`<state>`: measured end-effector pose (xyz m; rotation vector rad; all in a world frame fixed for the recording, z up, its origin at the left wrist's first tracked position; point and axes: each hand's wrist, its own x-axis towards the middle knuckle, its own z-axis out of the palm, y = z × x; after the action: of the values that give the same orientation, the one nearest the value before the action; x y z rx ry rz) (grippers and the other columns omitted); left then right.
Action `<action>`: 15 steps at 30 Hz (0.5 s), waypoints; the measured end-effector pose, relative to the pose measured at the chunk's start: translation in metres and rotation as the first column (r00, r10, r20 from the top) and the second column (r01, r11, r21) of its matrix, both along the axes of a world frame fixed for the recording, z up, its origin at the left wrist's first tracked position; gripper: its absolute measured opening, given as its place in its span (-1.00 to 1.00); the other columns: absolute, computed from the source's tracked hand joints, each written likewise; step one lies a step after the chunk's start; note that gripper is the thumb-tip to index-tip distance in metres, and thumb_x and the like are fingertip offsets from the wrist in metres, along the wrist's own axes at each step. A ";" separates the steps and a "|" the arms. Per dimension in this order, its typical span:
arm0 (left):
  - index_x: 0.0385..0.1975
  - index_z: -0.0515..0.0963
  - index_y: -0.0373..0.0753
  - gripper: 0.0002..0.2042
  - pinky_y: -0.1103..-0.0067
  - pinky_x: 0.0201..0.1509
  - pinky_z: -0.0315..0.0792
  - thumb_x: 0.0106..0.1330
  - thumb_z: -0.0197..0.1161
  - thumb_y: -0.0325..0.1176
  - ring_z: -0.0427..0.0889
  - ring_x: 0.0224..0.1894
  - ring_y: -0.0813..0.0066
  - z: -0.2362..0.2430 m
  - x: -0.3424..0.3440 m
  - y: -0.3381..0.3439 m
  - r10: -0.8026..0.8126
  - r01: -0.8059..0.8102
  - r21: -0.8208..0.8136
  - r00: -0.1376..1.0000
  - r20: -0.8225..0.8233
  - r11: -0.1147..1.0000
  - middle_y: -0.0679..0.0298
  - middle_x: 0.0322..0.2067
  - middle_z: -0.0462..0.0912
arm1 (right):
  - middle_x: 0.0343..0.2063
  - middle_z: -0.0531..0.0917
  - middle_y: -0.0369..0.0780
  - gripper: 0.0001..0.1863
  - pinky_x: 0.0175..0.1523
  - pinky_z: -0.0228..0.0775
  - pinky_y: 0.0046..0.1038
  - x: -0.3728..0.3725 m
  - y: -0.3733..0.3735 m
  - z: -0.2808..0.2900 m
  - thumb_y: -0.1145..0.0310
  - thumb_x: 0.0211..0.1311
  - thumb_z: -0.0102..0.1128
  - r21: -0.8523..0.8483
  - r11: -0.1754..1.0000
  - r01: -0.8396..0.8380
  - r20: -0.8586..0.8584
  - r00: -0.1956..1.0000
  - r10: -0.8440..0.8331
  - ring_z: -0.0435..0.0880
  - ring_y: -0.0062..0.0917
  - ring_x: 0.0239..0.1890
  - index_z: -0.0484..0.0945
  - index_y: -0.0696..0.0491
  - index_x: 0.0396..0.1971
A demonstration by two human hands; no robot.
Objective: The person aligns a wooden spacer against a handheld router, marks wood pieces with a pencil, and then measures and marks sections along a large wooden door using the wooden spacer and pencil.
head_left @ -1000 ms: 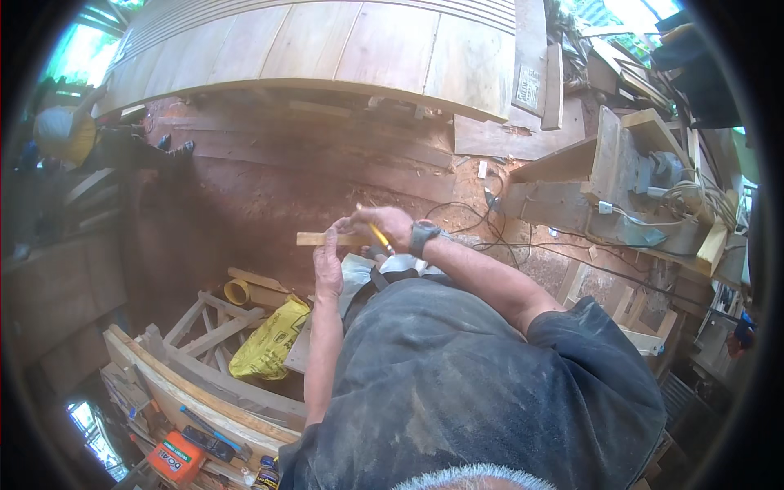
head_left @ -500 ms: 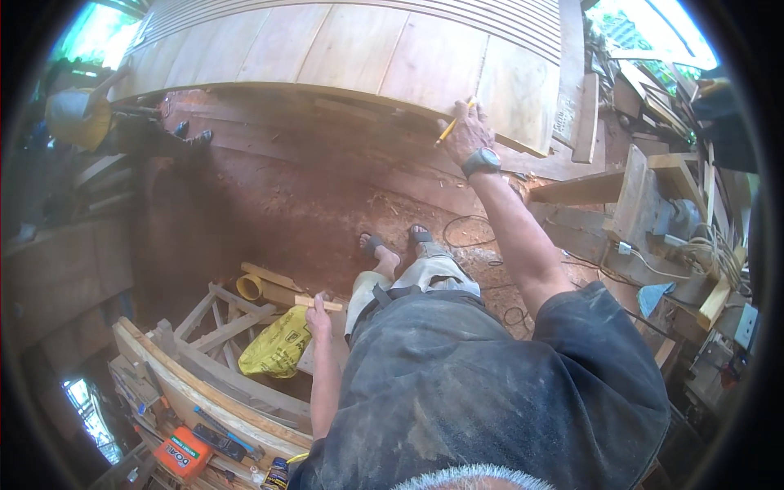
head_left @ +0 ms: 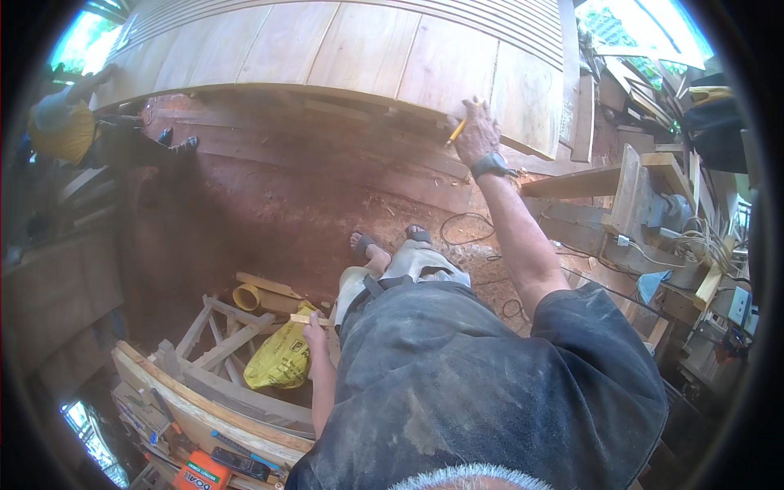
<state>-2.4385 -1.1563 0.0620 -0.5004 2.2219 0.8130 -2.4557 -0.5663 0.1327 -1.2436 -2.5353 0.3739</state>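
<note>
At the near edge of a wide panel of pale wooden boards (head_left: 362, 51), my right hand (head_left: 482, 137) is closed round a yellow pencil (head_left: 456, 133). The fingers rest at the board edge, and the pencil points down toward the floor side. A dark watch sits on that wrist. Low beside my left thigh, my left hand (head_left: 314, 333) grips a short, light wooden strip (head_left: 304, 319). Its fingers are partly hidden. Just behind that hand, a yellow plastic bag (head_left: 279, 358) lies against a wooden frame (head_left: 216, 351).
A person in yellow (head_left: 65, 135) stands at the panel's far left end. A yellow pipe (head_left: 247, 296) lies by the frame. At lower left is a shelf with an orange box (head_left: 200, 472). Cables (head_left: 465, 229) and a timber stand (head_left: 629, 189) are at right.
My right hand stays at the panel edge, its fingers more spread and the pencil tilted more steeply. The left hand still holds the strip, a little lower in view. The whole view has shifted slightly.
</note>
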 end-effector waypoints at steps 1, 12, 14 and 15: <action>0.01 0.65 -0.44 -0.52 0.38 -0.05 0.54 0.55 0.01 -0.08 0.70 -0.13 0.26 -0.006 -0.011 -0.006 0.097 -0.093 0.108 0.995 -0.037 0.990 0.00 -0.15 0.73 | 0.38 0.37 -0.04 -0.38 0.49 -0.07 0.11 -0.013 -0.007 0.000 -0.02 0.32 0.24 -0.003 1.000 -0.003 -0.010 1.000 0.003 0.18 -0.17 0.51 0.38 -0.06 0.29; 0.05 0.66 -0.31 -0.54 0.41 0.02 0.55 0.56 -0.02 -0.04 0.66 0.02 0.32 -0.023 -0.064 -0.008 0.055 -0.038 0.214 0.996 -0.076 0.976 0.11 -0.03 0.72 | 0.48 0.16 0.03 -0.50 0.50 -0.20 0.28 -0.105 -0.043 0.020 0.10 0.33 0.25 -0.135 0.955 -0.263 0.126 0.952 0.280 0.01 -0.13 0.57 0.40 0.03 0.14; 0.01 0.66 -0.41 -0.51 0.39 0.13 0.47 0.56 -0.02 -0.07 0.68 0.02 0.24 -0.020 -0.055 -0.005 0.018 0.001 0.199 0.996 -0.091 0.980 0.02 -0.06 0.74 | 0.49 0.13 0.05 -0.48 0.50 -0.22 0.30 -0.107 -0.041 0.018 0.11 0.31 0.27 -0.150 0.956 -0.253 0.162 0.947 0.276 -0.01 -0.11 0.57 0.38 0.04 0.15; 0.01 0.67 -0.40 -0.52 0.39 0.08 0.49 0.55 0.00 -0.07 0.68 -0.02 0.27 -0.018 -0.050 -0.005 0.001 0.011 0.203 0.998 -0.059 0.979 0.04 -0.09 0.74 | 0.50 0.11 0.06 -0.45 0.50 -0.23 0.31 -0.108 -0.041 0.017 0.11 0.29 0.30 -0.149 0.960 -0.236 0.166 0.951 0.259 -0.03 -0.11 0.58 0.36 0.06 0.15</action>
<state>-2.4880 -1.1610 0.0442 -0.3765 2.1618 1.0512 -2.5638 -0.6078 0.1498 -1.0444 -2.8791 0.5050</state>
